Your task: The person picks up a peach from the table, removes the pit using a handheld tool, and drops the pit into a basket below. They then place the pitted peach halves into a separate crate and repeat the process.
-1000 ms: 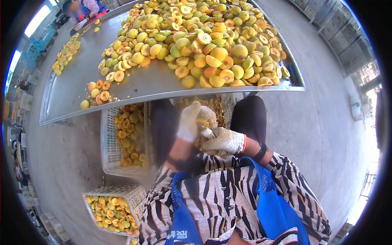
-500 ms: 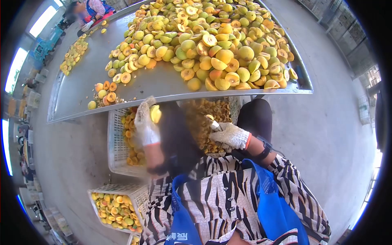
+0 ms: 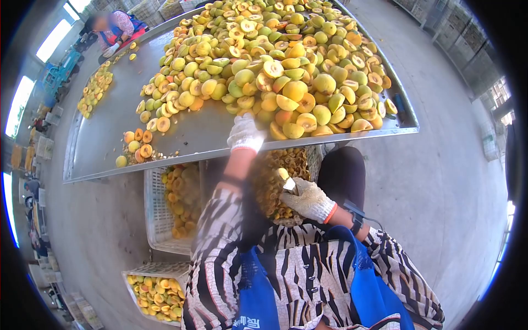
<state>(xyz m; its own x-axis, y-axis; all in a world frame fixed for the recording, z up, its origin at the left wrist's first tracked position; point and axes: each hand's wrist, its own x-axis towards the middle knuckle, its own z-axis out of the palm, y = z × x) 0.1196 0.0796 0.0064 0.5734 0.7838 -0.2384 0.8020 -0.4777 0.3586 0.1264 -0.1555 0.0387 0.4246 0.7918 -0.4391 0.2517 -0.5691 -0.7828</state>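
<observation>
My left hand [image 3: 246, 133], in a white knit glove, reaches over the near rim of the metal table [image 3: 192, 132]. Its fingers are stretched towards the front of a heap of halved yellow-green apricots [image 3: 296, 91], and no fruit shows in them. Over a crate of brownish-orange fruit scraps [image 3: 289, 159] between my knees, my gloved right hand [image 3: 312, 201] is closed around a small hand tool [image 3: 288, 183]. The tool has a pale band and a yellowish tip; the fingers hide the rest of it.
A white crate of apricot pieces [image 3: 157, 214] stands under the table's left side, and another crate of fruit [image 3: 157, 291] sits lower left. Loose apricots and small stones lie at the table's near left [image 3: 140, 146]. A person [image 3: 118, 33] works at the far left corner.
My left hand has moved from above the left crate up and right to the heap, and the apricot piece it held is gone from it. My right hand keeps the tool in nearly the same place.
</observation>
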